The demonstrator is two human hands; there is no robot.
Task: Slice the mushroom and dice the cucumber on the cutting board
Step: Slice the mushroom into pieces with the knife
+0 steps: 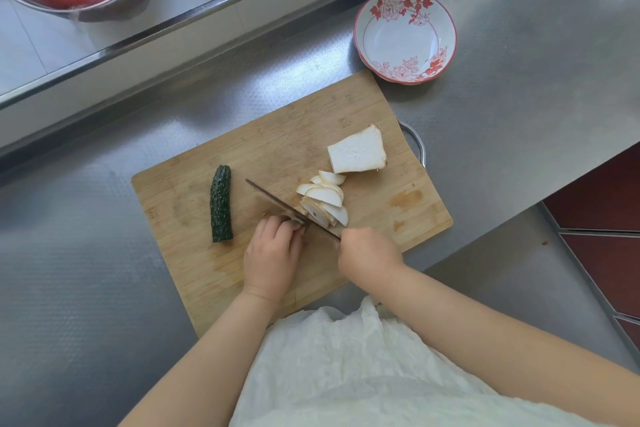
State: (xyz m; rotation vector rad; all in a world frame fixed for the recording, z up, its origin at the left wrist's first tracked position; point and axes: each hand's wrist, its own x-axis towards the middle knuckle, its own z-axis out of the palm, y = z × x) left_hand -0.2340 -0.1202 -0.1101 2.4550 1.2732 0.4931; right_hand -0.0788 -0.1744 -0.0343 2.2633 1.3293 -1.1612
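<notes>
Right hand (367, 251) grips knife (277, 206); left hand (273, 250) holds pale mushroom (317, 215).

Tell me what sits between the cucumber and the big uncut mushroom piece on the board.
In the head view, the knife and a pile of mushroom slices lie between the cucumber and the mushroom piece, on the cutting board.
</notes>
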